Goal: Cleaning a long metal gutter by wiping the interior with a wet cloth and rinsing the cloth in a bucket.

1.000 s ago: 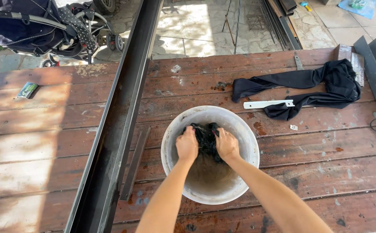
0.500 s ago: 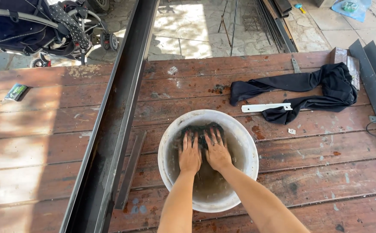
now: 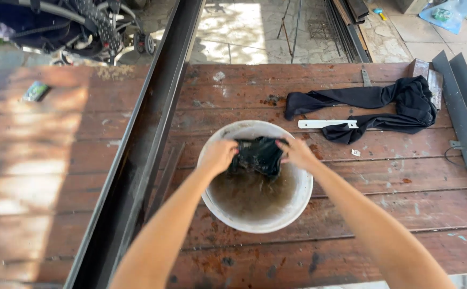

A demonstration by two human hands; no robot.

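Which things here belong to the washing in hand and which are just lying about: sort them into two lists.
In use: left hand, right hand, dark wet cloth, white basin of murky water.

Lying about: black garment, white strip, steel beam, pram.

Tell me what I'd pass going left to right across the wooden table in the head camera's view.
Small green packet → dark metal beam → left hand → wet dark cloth → right hand → white flat strip → black garment → grey metal channels.

Both forearms are bare to the frame edge, the left hand [image 3: 218, 155] and right hand [image 3: 297, 152] ungloved.
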